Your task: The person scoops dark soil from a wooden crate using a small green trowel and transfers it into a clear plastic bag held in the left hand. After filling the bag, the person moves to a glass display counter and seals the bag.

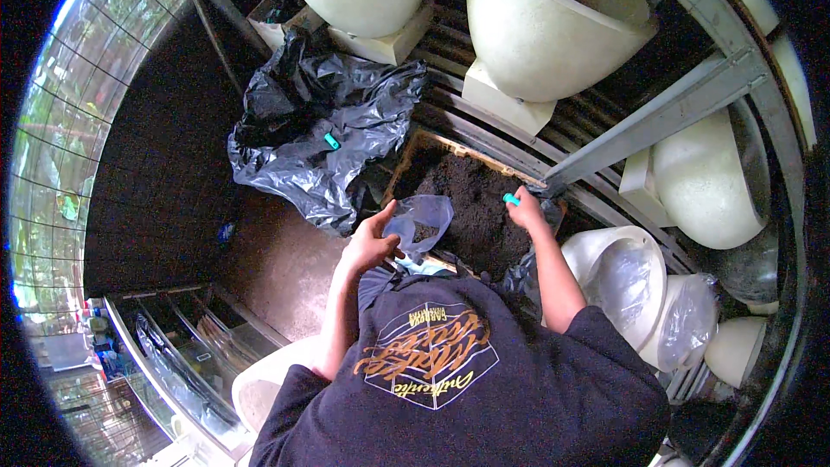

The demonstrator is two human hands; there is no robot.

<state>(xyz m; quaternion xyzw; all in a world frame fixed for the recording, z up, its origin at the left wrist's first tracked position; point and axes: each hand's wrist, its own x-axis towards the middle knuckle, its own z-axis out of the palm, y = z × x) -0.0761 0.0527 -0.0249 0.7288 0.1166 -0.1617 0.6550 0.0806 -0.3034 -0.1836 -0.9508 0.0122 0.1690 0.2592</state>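
Note:
My left hand (370, 244) grips the rim of a clear plastic bag (430, 214) with its fingers and thumb. The bag's mouth gapes, and a little dark soil lies inside. Right of it, my right hand (529, 211) is closed around a teal handle (511, 200); whatever part extends beyond the handle cannot be made out against the soil. Both hands are over a shallow crate with a light rim (467, 150), filled with dark loose soil (474, 207). The bag hangs over the crate's near left part.
A crumpled black plastic sheet (298, 112) lies left of the crate, with a small teal object (332, 141) on it. Large cream pots (553, 35) stand on slatted racks behind and right. A grey metal post (657, 117) slants at the right. Plastic-wrapped pots (616, 281) sit near my right arm.

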